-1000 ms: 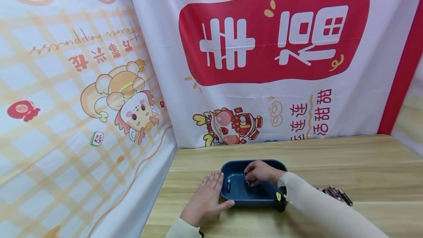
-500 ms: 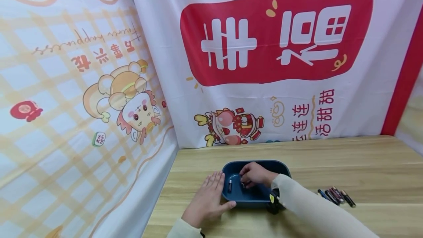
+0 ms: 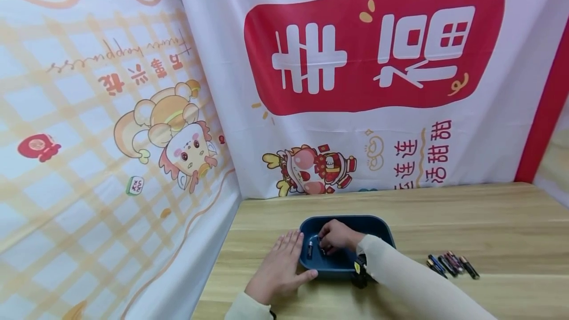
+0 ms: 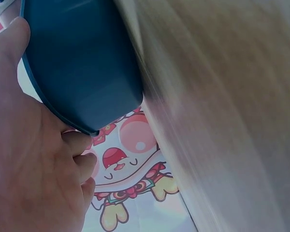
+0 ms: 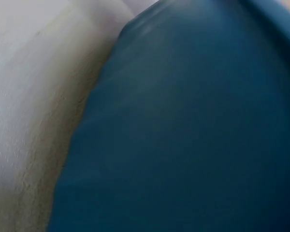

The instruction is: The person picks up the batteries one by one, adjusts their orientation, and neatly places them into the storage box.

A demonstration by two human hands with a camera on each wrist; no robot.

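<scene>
Behind everything, a white printed cloth with a large red panel is hanging at the far edge, and a pale checked cloth is covering my left side, presumably screening off the workspace. Below them, a pale wood-grain bench is carrying everything I am handling. On it, a deep dark-blue rectangular tray with rounded corners is sitting in front of me, likely placed there so that both arms are reaching it easily. My left hand is lying against the tray's left end, fingers fairly straight and close together, thumb spreading toward the near corner; I am touching the rim rather than grasping it, probably for steadying. My right hand is reaching inside, fingers curling into a nearly closed pinch on a small dark object. My fingers are hiding much of it, so I cannot tell its full shape. A loose row of battery-like cylinders is lying on the bench to the tray's right, seemingly within my right arm's reach. Finally, one dark battery-like cylinder with a pale end is resting inside, near the left wall, apparently leaving room beside it.
</scene>
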